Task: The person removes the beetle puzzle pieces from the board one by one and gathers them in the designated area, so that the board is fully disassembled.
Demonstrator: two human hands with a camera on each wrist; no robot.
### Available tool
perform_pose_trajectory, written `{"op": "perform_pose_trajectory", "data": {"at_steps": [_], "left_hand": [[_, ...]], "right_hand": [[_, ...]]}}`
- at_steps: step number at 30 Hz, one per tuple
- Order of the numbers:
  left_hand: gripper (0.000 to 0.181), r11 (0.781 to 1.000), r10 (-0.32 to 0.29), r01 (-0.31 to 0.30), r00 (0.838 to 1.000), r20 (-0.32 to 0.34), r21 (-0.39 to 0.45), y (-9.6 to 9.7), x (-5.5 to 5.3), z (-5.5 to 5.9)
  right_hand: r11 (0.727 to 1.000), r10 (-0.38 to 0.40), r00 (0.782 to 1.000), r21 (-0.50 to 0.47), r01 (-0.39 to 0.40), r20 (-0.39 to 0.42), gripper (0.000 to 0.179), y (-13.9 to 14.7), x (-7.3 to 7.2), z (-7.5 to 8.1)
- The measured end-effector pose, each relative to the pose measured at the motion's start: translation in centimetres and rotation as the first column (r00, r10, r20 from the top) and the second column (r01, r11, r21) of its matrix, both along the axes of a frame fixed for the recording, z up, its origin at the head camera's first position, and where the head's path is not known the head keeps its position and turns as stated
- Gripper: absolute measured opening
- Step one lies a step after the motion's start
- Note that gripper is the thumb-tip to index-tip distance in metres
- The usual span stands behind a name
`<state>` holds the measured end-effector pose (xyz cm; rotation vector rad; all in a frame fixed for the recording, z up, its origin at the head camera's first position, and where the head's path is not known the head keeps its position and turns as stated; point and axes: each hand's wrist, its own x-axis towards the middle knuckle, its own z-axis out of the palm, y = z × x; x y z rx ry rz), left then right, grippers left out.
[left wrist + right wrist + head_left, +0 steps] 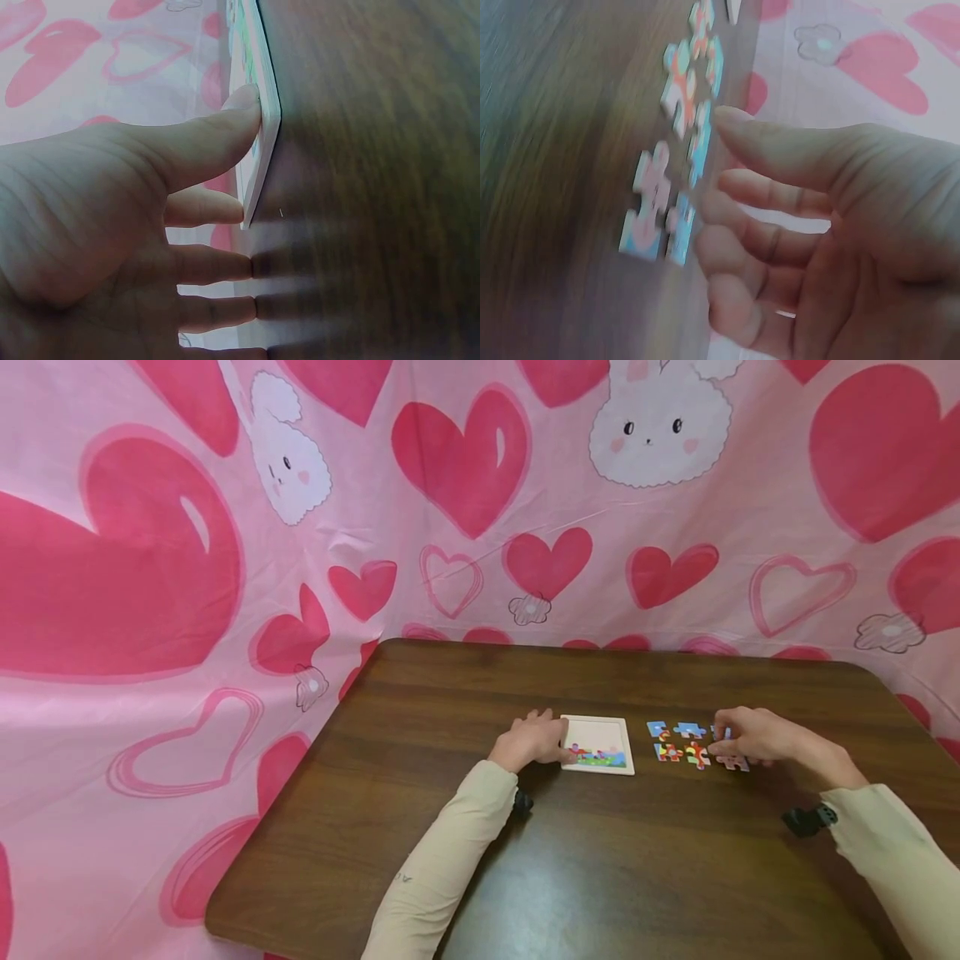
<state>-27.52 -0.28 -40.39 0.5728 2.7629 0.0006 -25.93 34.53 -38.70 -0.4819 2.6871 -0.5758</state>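
A square puzzle board with a pale rim lies on the table, its lower part filled with colourful pieces and its upper part bare. My left hand is at its left side: the thumb rests on the board while the other fingers extend down to the table. To the right, several loose jigsaw pieces lie in two rows, among them a blue one and a red-and-yellow one. Above the rightmost pieces hovers my right hand, fingers loosely bent, nothing seen between them. A pink piece lies just below it.
The brown wooden table has rounded corners. A pink cloth with hearts and rabbits hangs behind it and along the left. Dark camera mounts are worn on both wrists.
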Motion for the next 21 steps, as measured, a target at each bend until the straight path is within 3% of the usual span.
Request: {"op": "perform_pose_trajectory", "data": {"at_steps": [9,21], "left_hand": [[0.064,1.000,0.005,-0.005,1.000,0.009,0.012,0.0,0.0,0.0],[0.061,1.000,0.009,-0.010,1.000,0.014,0.017,-0.1,0.0,0.0]], "right_hand": [[0.998,0.035,0.982,-0.045,-0.044,-0.184,0.017,-2.8,-0.3,-0.2],[0.991,0.083,0.957,-0.077,-0.109,-0.276,0.009,-6.7,-1.0,-0.9]]}}
